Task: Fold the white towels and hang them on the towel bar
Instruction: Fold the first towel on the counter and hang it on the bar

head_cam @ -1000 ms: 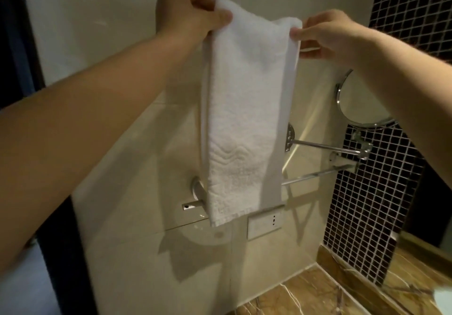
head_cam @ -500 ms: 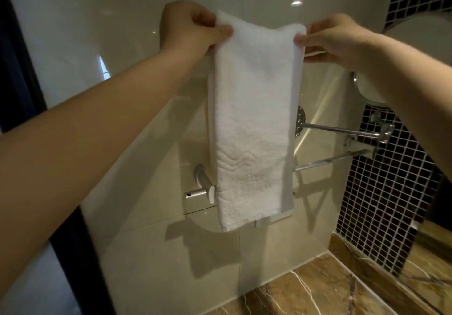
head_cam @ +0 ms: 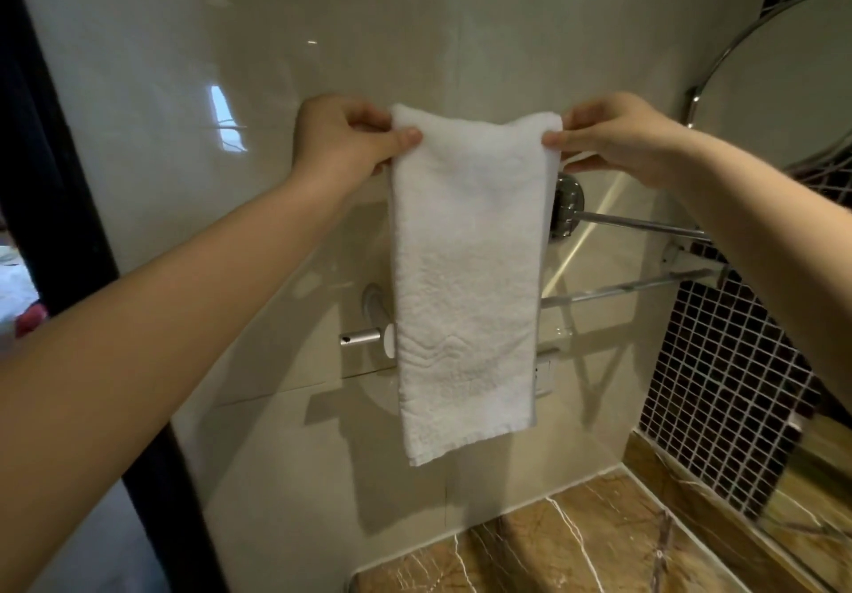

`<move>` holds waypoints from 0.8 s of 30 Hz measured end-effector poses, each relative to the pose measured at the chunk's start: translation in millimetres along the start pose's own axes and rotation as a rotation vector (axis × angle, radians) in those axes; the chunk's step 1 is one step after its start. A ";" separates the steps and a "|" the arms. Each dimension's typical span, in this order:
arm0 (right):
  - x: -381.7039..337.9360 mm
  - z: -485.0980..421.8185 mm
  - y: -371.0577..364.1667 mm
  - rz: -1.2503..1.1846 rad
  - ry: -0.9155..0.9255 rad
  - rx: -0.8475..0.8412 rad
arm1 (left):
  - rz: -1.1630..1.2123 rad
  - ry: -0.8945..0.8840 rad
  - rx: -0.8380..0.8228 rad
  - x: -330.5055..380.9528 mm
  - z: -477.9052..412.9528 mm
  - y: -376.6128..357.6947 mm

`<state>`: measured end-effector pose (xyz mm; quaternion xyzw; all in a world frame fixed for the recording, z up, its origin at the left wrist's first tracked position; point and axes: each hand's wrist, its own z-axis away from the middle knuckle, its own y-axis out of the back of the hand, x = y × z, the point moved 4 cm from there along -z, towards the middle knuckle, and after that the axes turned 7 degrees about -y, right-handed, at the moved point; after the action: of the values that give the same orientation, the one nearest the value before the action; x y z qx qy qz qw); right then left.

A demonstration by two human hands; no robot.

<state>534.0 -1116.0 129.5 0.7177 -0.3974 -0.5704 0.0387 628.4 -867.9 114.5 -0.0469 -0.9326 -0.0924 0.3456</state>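
The towel [head_cam: 465, 270] is hanging between the left hand [head_cam: 343, 138] and the right hand [head_cam: 618, 138], each pinching one top corner. Behind the towel, below both hands, the towel bar [head_cam: 622, 288] is running along the wall [head_cam: 276, 62]. An upper rod [head_cam: 645, 225] is lying just under the right hand. The round mirror [head_cam: 783, 85] is sitting right of that hand. The counter [head_cam: 576, 542] is lying well below both hands.

Crowded right of the towel, open below and left.
My towel [head_cam: 465, 279] hangs in front of the towel bar [head_cam: 622, 288] and hides its left stretch. I see the mirror arm [head_cam: 645, 226] and round mirror [head_cam: 783, 85] crowding the bar's right end. The bracket [head_cam: 362, 339] juts out at its left end, and there is open air above the bench [head_cam: 576, 542].
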 end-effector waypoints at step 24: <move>95.7 8.4 -64.3 0.096 -0.028 -0.155 | -0.162 0.200 -0.006 -80.0 80.9 -5.8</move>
<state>563.8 -1127.7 18.4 0.6848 -0.3866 -0.6068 0.1159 636.6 -858.9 1.2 0.0370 -0.8940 -0.1273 0.4280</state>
